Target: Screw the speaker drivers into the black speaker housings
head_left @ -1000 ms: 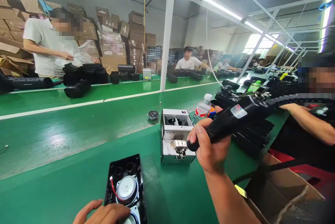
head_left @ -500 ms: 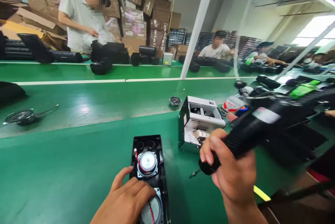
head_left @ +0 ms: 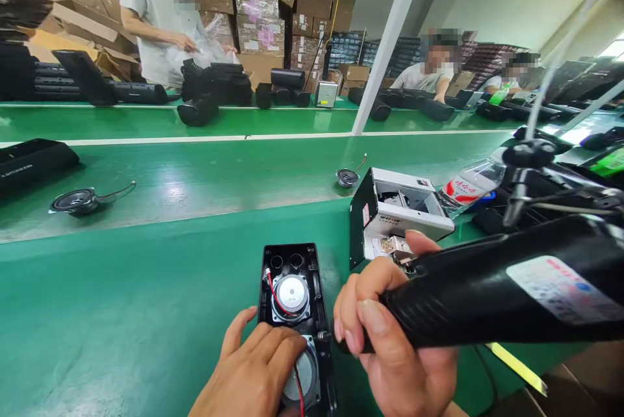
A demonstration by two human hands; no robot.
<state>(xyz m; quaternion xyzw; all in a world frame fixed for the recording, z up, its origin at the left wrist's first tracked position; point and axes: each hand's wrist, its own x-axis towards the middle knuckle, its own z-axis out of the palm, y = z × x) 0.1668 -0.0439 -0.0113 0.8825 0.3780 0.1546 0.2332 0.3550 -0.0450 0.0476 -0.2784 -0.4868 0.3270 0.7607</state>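
two hands (head_left: 253,371) (head_left: 390,345): round speaker cone (head_left: 305,375), ribbed black screwdriver (head_left: 487,293).

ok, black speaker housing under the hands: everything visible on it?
The speaker housing is a long black plastic shell lying open side up on the green table. Two round holes sit at its far end, then a silver-centred driver with a red wire, then a second driver partly covered by the left hand. The right hand holds a black electric screwdriver at its right edge.

Screwdriver (head_left: 487,297) tip lowered (from feeder) to housing (head_left: 297,313).
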